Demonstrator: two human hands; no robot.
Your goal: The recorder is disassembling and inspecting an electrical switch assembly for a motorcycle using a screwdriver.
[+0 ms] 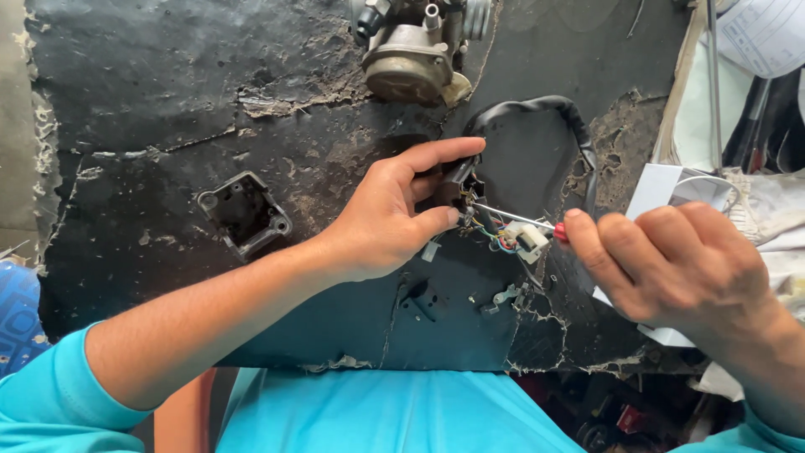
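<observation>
The left hand [381,218] pinched a small black switch block [459,186] between thumb and forefinger, holding it just above the worn black counter [168,101]. A black-sleeved cable [553,107] looped up and away from the block, arching beyond the fingertips and coming down again between the two hands. Thin coloured wires [495,235] trailed from the block's underside to a white plug [528,239], which hung just beside the right thumb.

The right hand [679,260] was clenched around a screwdriver [513,217]; only a bit of its red handle showed at the thumb tip, and the bare metal shaft reached across to the block, its tip touching it near the left thumb.

Beyond the left wrist, to its outer side, a dark rectangular housing [246,214] lay open on the counter, well apart from the hand. Farther off, past the left fingertips, stood a grimy carburettor [415,50]. Small metal bits [507,295] lay on the counter below the wires, between the two wrists. Under the right hand lay a white sheet [658,191].
</observation>
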